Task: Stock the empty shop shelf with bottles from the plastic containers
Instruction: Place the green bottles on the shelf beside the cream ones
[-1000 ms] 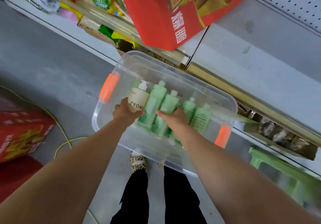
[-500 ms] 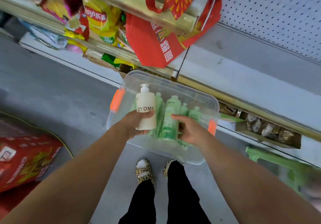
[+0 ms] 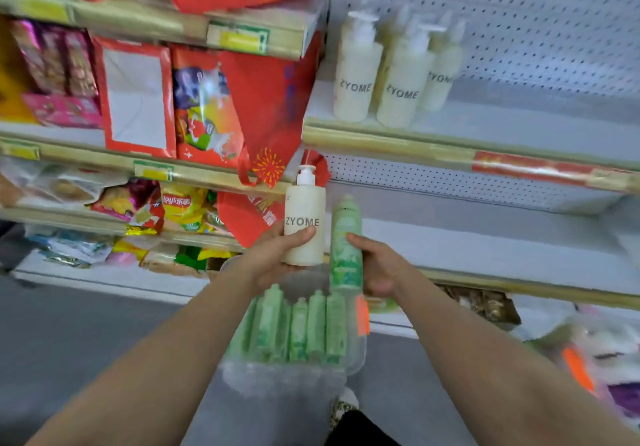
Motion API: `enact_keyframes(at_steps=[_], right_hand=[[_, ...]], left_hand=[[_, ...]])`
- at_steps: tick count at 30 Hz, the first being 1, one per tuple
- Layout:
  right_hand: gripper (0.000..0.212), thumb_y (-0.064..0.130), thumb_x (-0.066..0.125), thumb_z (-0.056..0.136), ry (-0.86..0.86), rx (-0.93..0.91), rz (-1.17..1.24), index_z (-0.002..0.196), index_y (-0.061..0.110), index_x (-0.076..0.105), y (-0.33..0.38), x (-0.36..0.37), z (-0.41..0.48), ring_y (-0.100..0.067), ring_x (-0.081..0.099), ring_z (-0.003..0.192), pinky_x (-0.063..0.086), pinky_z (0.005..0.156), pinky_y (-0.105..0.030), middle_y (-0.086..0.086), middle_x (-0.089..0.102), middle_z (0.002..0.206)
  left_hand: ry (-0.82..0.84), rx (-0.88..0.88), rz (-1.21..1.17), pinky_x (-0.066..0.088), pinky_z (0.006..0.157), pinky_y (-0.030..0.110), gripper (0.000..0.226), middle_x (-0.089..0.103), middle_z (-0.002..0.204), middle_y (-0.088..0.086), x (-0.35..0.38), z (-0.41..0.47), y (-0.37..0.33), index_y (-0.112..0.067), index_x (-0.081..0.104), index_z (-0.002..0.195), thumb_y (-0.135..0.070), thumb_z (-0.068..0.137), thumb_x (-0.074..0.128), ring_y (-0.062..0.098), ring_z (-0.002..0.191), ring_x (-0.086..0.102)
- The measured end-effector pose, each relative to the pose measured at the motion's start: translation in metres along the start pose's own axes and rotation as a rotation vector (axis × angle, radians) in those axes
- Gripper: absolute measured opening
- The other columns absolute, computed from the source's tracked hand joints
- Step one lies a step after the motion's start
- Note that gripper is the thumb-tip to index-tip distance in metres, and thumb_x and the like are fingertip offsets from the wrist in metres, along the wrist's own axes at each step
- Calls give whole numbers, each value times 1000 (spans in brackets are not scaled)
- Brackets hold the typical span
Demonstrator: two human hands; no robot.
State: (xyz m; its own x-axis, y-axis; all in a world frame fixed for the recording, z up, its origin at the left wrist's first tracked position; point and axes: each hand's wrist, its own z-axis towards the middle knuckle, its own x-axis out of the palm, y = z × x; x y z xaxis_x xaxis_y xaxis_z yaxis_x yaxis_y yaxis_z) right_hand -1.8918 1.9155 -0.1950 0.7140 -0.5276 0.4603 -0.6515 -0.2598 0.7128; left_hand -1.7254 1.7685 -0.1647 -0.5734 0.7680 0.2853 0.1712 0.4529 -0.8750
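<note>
1. At far left, stocked snack shelves [image 3: 149,203] and a red gift bag [image 3: 266,106] crowd the edge of the bay. The bag hangs just beside the divider, a likely snag for anything lifted close to it.
2. The person's left hand [image 3: 273,258] wraps fingers and thumb round the lower body of a cream pump bottle [image 3: 304,224], held upright above the plastic container [image 3: 277,381].
3. The right hand [image 3: 379,267] curls round a green bottle [image 3: 346,238], also upright and close against the cream one; blur makes any gap between them hard to judge.
4. More green bottles [image 3: 298,324] lie in a row in the container below the hands.
5. To the right, three cream bottles [image 3: 381,75] stand at the left end of the upper shelf [image 3: 519,123]; the lower shelf [image 3: 485,248] lies bare.
6. The sound move looks to be parting the two bottles, then carrying the cream one up beside its matches, base first over the front rail [image 3: 398,144], label outward. Open room runs rightward along both shelves.
</note>
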Motion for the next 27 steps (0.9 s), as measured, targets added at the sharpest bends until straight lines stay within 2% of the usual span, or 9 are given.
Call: enact_keyframes(at_steps=[3,5,7,12,14,16,19,24,27], right_hand=[[104,32,99,45,-7,-135,-41,135,3,54,45,1,-42,-32,68,98,58,83,-45,-17,66,112],[95,32,99,45,11,-219,-58,126,5,58,73,-2,-68,-28,69,88,59,78,-40,-13,68,101],[90,31,98,47,20,-292,-94,124,5,59,100,-7,-90,-26,69,88,58,80,-40,-12,68,99],[94,32,98,47,-19,-441,-163,127,3,60,167,-23,-132,-30,68,98,57,84,-43,-15,68,111],[93,32,97,48,-20,-504,-162,128,4,60,191,-30,-143,-30,68,98,57,85,-44,-16,67,112],[78,31,94,52,-23,-551,-158,120,6,64,212,-41,-150,-29,70,91,58,81,-42,-13,71,102],[50,24,75,76,-63,-582,-145,121,6,61,243,-66,-157,-28,70,91,59,80,-44,-11,71,100],[53,26,74,73,-149,-598,-166,121,8,62,284,-117,-156,-30,64,98,57,82,-44,-12,65,103],[55,24,76,71,-134,-593,-152,122,7,62,306,-150,-154,-31,64,97,57,83,-44,-12,66,102]], left_hand=[[72,107,34,52,92,49,66,69,122,0,31,2,-41,-25,57,129,-36,69,83,24,113,64],[123,166,44,49,97,50,72,68,124,0,54,5,-67,-26,57,129,-39,65,86,24,117,62],[167,240,62,47,100,51,78,68,123,1,79,7,-90,-22,56,131,-40,62,86,25,117,63],[152,393,96,45,105,47,88,71,117,-2,137,16,-132,-19,57,126,-42,49,91,20,114,64],[138,418,109,45,105,47,87,71,115,-2,158,24,-143,-19,56,124,-36,47,93,19,112,64],[118,432,126,45,104,47,79,71,113,-1,179,35,-151,-19,56,122,-27,53,93,19,110,64],[70,444,166,44,104,47,72,69,113,-1,209,57,-156,-19,55,122,-25,60,91,20,109,63],[-61,448,212,50,87,37,60,67,114,0,253,96,-153,-15,56,124,-18,72,85,20,106,63],[-145,469,242,49,87,34,58,66,114,-1,268,117,-157,-14,56,122,-18,72,85,17,102,62]])
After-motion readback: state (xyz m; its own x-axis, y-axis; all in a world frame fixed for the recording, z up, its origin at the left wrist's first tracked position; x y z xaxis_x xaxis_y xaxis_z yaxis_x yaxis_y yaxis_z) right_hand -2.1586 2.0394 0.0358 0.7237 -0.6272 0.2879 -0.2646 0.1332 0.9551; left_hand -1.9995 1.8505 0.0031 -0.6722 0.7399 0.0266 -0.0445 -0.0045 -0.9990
